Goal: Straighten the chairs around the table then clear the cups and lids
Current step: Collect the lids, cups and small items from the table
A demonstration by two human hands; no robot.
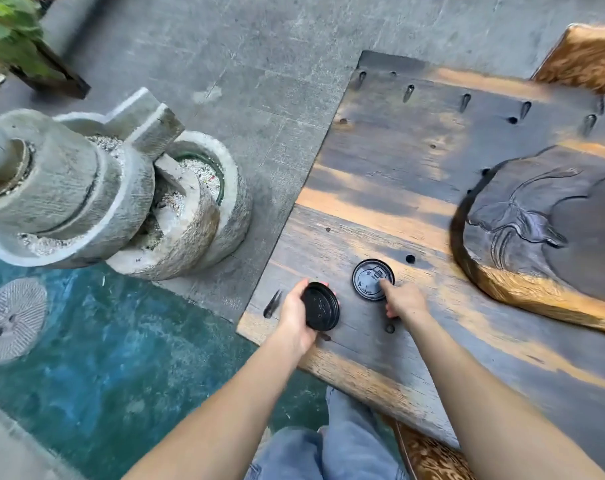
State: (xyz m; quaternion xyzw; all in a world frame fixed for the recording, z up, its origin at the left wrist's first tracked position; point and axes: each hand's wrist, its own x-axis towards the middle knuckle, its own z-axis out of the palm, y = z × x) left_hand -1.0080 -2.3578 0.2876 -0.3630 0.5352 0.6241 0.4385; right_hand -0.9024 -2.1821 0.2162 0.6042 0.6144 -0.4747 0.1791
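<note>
Held lid (pixel 321 306): black plastic cup lid, tilted on edge, gripped in the left hand (pixel 296 318) above the near corner of the table.
Flat lid (pixel 372 279): second black lid, lying on the table just right of the held one, its raised drinking spout facing up.
Left hand: curled round the held lid, thumb on the near rim, fingertips showing past the far rim.
Right hand (pixel 403 301): forefinger stretched onto the flat lid's right edge, other fingers folded under; it presses rather than grips, though whether the thumb also touches the rim cannot be told.
Table (pixel 391 161): dark weathered planks with orange patches, drilled holes and a row of pegs along the far edge.
Carved tray (pixel 543 233): large dark wooden slab with carved relief, resting on the table to the right, apart from both lids.
Stone fountain (pixel 96 188): stacked grey millstones on the paving left of the table.
Pool (pixel 121 341): green-blue water below the fountain.
Jeans (pixel 342 441): the person's legs at the table's near edge.
</note>
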